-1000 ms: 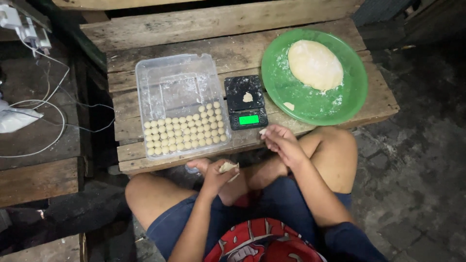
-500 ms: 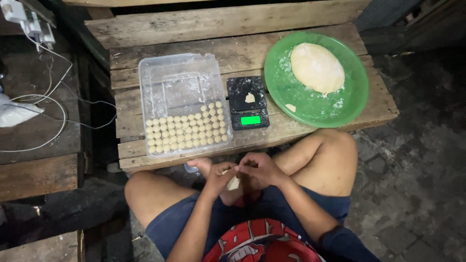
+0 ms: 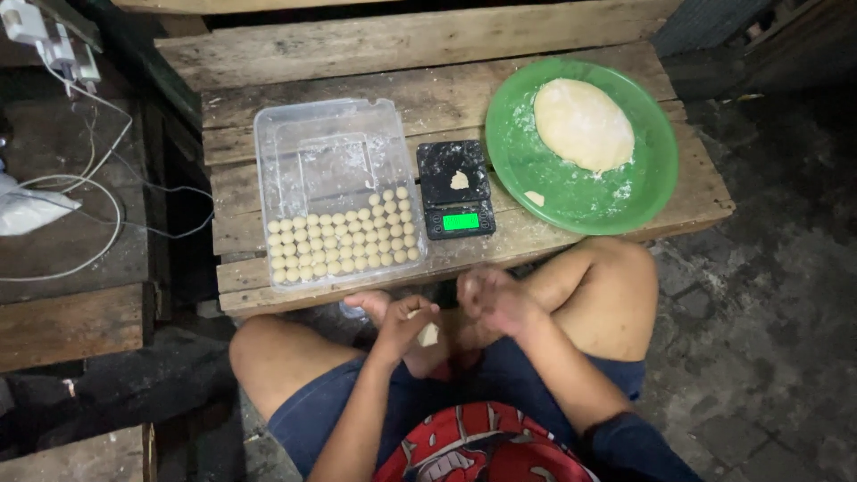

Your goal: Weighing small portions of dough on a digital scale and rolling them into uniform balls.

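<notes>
Weathered wooden plank bench ahead. Your left hand curled around small pale dough lump; your right hand, blurred, just beside it, grip unclear. Clear plastic tray of dough balls up-left, nearer left hand.

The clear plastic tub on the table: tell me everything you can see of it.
The clear plastic tub is a shallow rectangular box with rounded corners and no lid, dusted white inside. It lies flat on the left part of the wooden table, beside the small black scale; whether they touch is unclear. Small pale dough balls fill its near end in tidy rows; the far half is bare. Neither hand touches it.
</notes>
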